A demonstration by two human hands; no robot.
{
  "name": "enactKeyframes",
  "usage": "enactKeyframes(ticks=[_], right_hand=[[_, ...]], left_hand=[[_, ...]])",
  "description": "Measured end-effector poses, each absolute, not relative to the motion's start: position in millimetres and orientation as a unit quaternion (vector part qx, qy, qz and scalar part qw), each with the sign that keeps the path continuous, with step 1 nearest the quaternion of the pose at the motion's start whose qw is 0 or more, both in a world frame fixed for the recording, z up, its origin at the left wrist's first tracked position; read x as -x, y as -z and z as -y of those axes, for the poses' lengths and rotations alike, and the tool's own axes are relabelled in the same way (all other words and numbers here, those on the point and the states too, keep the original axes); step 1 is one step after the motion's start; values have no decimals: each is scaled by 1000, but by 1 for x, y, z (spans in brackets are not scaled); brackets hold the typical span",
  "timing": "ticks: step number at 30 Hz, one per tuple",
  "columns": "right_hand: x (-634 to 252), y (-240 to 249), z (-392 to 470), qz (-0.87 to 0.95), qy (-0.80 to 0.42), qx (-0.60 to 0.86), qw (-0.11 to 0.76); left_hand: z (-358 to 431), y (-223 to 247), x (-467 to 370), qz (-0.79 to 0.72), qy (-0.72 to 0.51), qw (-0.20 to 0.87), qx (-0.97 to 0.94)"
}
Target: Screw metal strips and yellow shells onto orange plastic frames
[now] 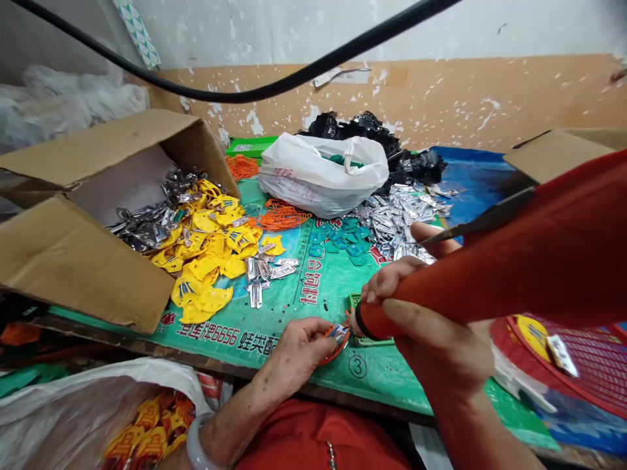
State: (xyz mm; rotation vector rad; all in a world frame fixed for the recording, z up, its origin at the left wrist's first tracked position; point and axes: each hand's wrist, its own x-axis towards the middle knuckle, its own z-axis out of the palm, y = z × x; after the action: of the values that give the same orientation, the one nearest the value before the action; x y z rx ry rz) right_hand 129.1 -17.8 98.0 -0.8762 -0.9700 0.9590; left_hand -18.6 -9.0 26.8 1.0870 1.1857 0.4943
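My left hand (313, 343) pinches a small orange plastic piece (337, 346) with a silver-and-blue insert, just above the table's front edge. My right hand (445, 346) is wrapped around a thick red power screwdriver (441, 287) with a black ring near its nose and a dark lever along its top. The tool points down and left, with its nose beside the orange piece; whether they touch is hidden. Partly behind the tool is a small green basket (365, 341). Yellow plastic pieces (210, 261) and silver pieces (267, 271) lie to the left.
At left a tipped cardboard box (83, 254) spills pieces. Beyond my hands are a white plastic bag (313, 173), teal pieces (343, 238), orange frames (279, 215) and a silver pile (404, 212). A red basket (588, 359) stands right. A black cable (245, 94) hangs across the top.
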Motion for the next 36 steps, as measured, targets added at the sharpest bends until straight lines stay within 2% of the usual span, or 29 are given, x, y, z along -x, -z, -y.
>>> enactKeyframes(ticks=[21,36], right_hand=[[-129,-81,15,506,-397,413,644],[-120,-78,14,556,-398,395,614]], left_hand=[[9,-23,19,-504,-236,669,-493],[13,-10,16,-504,-273,715,-401]])
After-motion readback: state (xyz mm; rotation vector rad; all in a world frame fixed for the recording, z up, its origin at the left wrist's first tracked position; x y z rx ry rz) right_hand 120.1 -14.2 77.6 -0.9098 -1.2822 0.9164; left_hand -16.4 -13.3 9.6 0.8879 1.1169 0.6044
